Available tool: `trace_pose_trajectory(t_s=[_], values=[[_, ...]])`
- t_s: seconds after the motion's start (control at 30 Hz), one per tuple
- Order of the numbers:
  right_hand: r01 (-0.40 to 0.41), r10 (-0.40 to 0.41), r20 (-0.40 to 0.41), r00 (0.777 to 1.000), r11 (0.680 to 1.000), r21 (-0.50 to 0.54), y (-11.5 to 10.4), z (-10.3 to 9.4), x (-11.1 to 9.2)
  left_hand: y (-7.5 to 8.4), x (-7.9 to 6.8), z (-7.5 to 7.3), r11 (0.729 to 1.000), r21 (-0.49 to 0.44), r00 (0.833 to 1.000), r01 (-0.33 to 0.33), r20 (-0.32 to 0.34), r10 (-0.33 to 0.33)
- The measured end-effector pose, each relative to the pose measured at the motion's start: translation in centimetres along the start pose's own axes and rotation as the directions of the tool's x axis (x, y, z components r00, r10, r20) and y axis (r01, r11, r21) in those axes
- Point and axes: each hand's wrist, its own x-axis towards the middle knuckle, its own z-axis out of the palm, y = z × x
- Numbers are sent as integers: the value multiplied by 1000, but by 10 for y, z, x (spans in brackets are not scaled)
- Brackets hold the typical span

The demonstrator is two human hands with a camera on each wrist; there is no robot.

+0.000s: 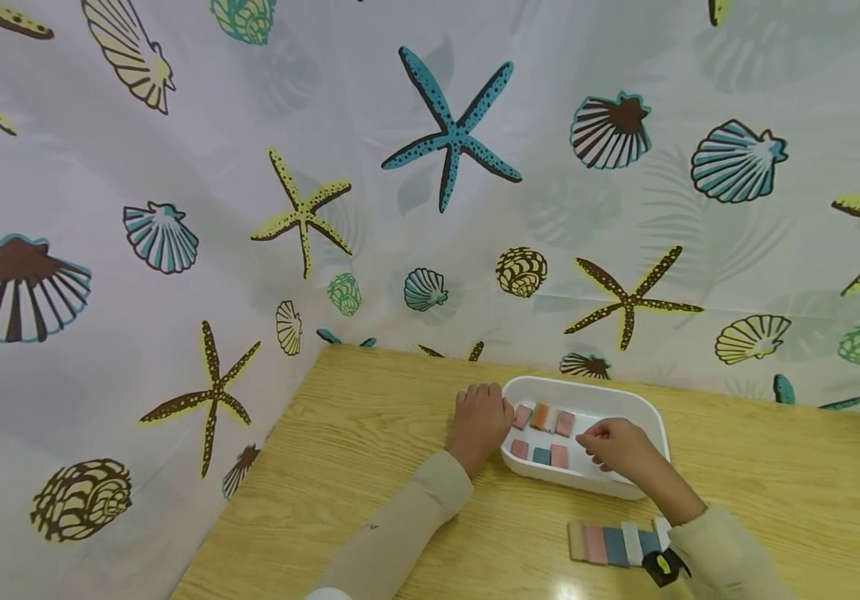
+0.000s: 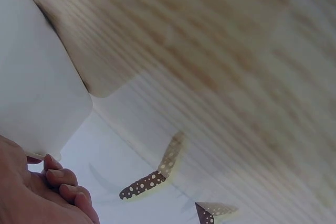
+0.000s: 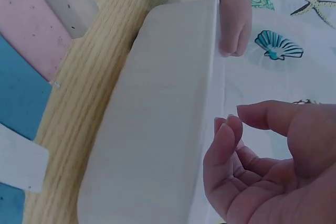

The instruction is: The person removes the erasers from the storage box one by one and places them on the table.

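My left hand (image 1: 481, 423) grips the left end of a white plastic tray (image 1: 643, 408), its fingers curled at the rim in the left wrist view. Several small rectangular blocks lie in two rows inside the tray. The far row has a pink block (image 1: 522, 417), an orange block (image 1: 540, 416) and another pink block (image 1: 565, 423). In the near row are a pink block (image 1: 519, 450), a blue block (image 1: 542, 456) and a pink block (image 1: 559, 456). Over the tray's right half hovers my right hand (image 1: 617, 446), fingers loosely bent, a gap between thumb and forefinger, nothing visible between them.
On the wooden table (image 1: 370, 433), in front of the tray, several flat pieces lie side by side: tan (image 1: 577, 542), pink (image 1: 595, 544), blue (image 1: 615, 547) and white (image 1: 632, 544) among them. My right sleeve partly covers them. A shell-and-starfish patterned curtain (image 1: 370, 225) borders the table's back and left.
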Motion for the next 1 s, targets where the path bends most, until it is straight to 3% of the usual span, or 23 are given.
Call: trace_pose_trajectory(t_s=[0.57,1.0], values=[[-98,93,-84,992,994,-53,18,14,53,2,-1,-3,1000,17,1000,2,-1,-2],[-116,110,-103,989,992,-54,19,29,62,1,-2,1,999,42,999,-17,-31,18]])
